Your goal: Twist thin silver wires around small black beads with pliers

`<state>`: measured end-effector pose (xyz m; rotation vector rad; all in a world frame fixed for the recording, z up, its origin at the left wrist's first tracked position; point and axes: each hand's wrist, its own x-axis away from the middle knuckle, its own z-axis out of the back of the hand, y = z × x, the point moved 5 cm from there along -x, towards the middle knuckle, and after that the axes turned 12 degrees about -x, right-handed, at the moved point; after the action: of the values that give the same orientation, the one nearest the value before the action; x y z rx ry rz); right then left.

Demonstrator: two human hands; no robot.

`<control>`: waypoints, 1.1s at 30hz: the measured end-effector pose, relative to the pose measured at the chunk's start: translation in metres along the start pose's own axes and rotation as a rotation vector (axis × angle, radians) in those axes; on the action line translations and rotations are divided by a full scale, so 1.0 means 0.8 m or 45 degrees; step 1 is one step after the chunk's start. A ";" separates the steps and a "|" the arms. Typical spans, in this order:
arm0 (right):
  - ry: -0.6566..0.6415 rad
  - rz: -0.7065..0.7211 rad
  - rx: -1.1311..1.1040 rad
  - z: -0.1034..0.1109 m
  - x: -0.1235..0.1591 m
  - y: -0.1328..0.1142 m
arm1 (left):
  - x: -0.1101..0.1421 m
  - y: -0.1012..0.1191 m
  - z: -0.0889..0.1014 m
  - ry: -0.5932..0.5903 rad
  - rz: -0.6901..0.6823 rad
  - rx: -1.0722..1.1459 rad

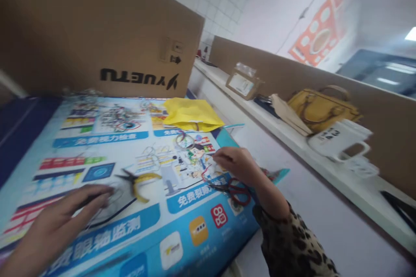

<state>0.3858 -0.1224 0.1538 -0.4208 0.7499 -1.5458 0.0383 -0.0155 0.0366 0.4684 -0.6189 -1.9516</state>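
Note:
My left hand [61, 220] is at the lower left, thumb and forefinger pinched together at a thin, clear, loop-like strand that is too blurred to name. Just beyond its fingertips lie pliers with yellow handles [143, 184], jaws apart. My right hand [238, 164], in a leopard-print sleeve [295, 242], is closed over the right edge of the printed mat [182, 233]. What its fingers hold, if anything, is hidden. Red-handled scissors [238, 192] rest beneath its wrist. A thin ring [185, 141] lies farther up the mat.
A yellow pouch [193, 112] and a heap of small metallic pieces [118, 117] lie toward the back. Behind them stands a large cardboard box [130, 30]. On the right-hand ledge are a mustard handbag [325, 108], a white mug [338, 140] and a small carton [242, 84].

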 end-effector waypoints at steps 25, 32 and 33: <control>-0.369 0.586 0.464 -0.236 -0.056 -0.137 | 0.012 0.033 0.017 -0.368 0.064 0.819; -0.406 0.443 -0.097 -0.238 -0.070 -0.133 | -0.003 0.010 0.012 -0.194 0.112 0.810; -0.434 0.349 -0.252 -0.241 -0.074 -0.127 | -0.005 0.005 0.012 -0.148 0.112 0.790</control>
<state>0.1908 -0.0263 0.0940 -0.6801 0.6629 -1.1106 0.0374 -0.0114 0.0474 0.6933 -1.3088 -1.6869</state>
